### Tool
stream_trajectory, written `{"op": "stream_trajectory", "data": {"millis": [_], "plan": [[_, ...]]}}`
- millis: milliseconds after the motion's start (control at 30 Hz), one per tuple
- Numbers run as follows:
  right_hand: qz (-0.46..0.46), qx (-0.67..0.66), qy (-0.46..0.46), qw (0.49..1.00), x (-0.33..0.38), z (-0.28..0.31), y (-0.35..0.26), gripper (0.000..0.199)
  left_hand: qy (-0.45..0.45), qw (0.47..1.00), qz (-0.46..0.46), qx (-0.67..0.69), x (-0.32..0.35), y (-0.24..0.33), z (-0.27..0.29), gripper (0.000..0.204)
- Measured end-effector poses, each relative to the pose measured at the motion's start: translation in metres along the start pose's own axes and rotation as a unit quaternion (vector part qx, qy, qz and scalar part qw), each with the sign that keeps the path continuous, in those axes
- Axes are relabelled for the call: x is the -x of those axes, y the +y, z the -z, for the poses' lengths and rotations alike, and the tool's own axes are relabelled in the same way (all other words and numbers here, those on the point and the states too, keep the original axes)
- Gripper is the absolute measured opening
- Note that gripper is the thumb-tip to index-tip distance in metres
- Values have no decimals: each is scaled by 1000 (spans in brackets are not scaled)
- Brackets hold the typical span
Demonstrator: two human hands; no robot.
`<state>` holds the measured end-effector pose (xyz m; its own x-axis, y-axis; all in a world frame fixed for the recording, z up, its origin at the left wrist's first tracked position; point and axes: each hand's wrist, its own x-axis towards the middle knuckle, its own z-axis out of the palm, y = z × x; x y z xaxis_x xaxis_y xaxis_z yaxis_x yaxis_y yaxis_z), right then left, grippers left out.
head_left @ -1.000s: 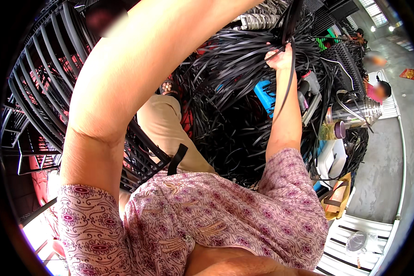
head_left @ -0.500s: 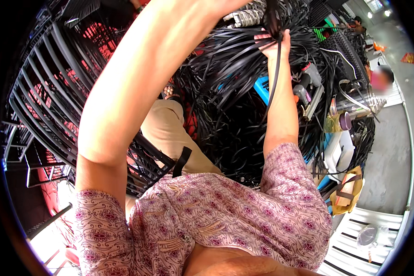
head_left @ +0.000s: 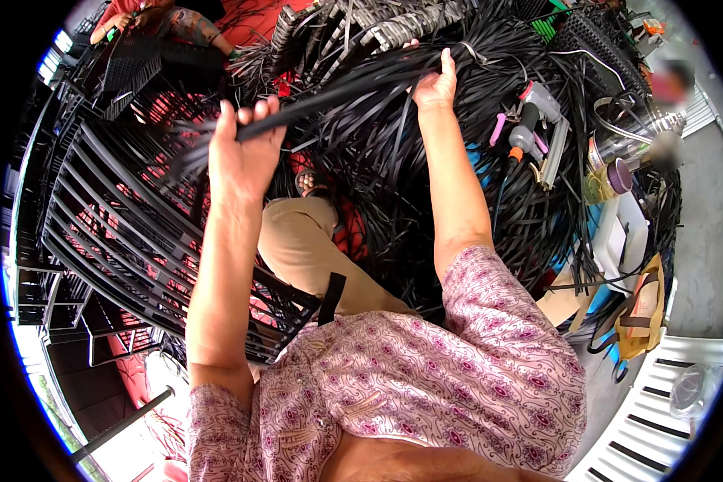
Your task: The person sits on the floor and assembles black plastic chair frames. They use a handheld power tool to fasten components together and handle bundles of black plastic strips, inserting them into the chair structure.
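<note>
A bundle of long, flat black strips (head_left: 337,95) stretches between my two hands in front of me. Its left end is gripped by my left hand (head_left: 247,157), with the fingers curled around it and loose ends trailing out, smeared by motion. My right hand (head_left: 436,87) is raised farther away and holds the other end between thumb and fingers; part of that grip is hidden by the strips. Beneath lies a large heap of similar black strips (head_left: 530,233). To my left, near the left forearm, stands a black frame with curved slats (head_left: 128,233).
Right of my right arm, a grey and black power tool (head_left: 538,112) lies on the heap, near a jar with a purple lid (head_left: 610,178). A yellow bag (head_left: 643,309) sits lower right. Grey woven pieces (head_left: 418,28) lie at the far side. Another person (head_left: 169,24) sits far left.
My left arm has swung down and left from the far side, drawing the strips out into a stretched bundle. My right hand has shifted slightly left. The view has turned a little.
</note>
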<state>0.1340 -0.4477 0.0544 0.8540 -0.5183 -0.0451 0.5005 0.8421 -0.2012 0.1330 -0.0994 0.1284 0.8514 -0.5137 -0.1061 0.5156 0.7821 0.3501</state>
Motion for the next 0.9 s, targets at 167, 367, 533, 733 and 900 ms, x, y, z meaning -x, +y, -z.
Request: {"op": "stream_trajectory", "data": {"millis": [167, 367, 533, 733, 900], "plan": [[-55, 37, -80, 995, -1, 17, -3, 34, 80, 978, 164, -102, 49, -32, 41, 75], [-130, 164, -75, 975, 74, 4, 55, 16, -166, 855, 272, -410, 111, -76, -50, 72], [-54, 314, 3, 948, 127, -19, 101, 27, -178, 427, -243, -853, -26, -93, -85, 75], [-27, 469, -19, 883, 174, -50, 101, 55, -213, 285, 31, -934, -97, -136, -85, 83], [-134, 534, -257, 794, 178, -24, 87, 90, -234, 327, -13, -915, -139, -117, -75, 29]]}}
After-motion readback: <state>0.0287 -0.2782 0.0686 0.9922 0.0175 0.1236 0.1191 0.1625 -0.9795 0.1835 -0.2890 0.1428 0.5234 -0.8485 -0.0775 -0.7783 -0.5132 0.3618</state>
